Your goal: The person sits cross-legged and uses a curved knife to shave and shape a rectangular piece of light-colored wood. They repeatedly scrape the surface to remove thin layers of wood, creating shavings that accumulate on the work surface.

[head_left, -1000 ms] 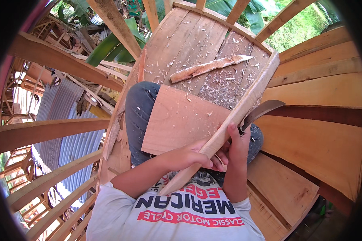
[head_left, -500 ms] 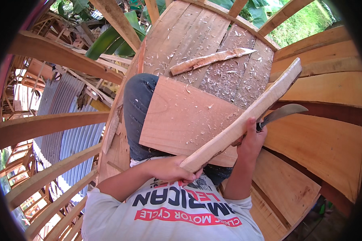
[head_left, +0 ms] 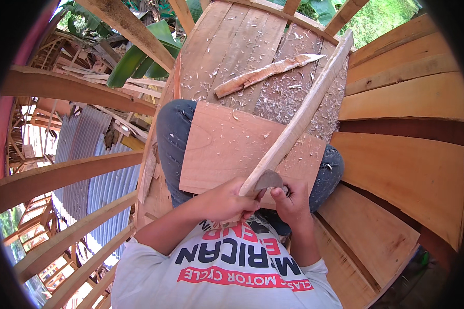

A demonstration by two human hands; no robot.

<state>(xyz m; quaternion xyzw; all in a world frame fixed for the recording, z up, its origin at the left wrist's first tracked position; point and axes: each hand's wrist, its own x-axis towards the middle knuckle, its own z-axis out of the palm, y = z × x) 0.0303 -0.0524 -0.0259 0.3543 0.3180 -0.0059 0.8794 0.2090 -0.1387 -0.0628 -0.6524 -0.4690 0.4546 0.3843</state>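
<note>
My left hand (head_left: 234,198) is wrapped round the near end of a long, pale strip of wood (head_left: 305,116), which slants away to the far right. In my right hand (head_left: 294,203) is a knife with a curved blade (head_left: 268,181). Its blade lies across the strip just ahead of my left hand; whether the edge bites into the wood I cannot tell. The knife's handle is mostly hidden in my fist. Beneath the strip, a flat wooden board (head_left: 227,149) rests over my lap, with a few shavings on it.
Beyond my knees, a rough piece of wood (head_left: 265,76) lies on a plank floor (head_left: 232,38) strewn with shavings. Planked sides (head_left: 402,159) rise at the right, curved wooden ribs (head_left: 72,167) at the left. Past those ribs are corrugated metal sheets (head_left: 82,144) and scrap timber.
My right hand has brought the knife from along the strip's right side back toward my left hand. The strip's far end has swung left and now points farther away from me.
</note>
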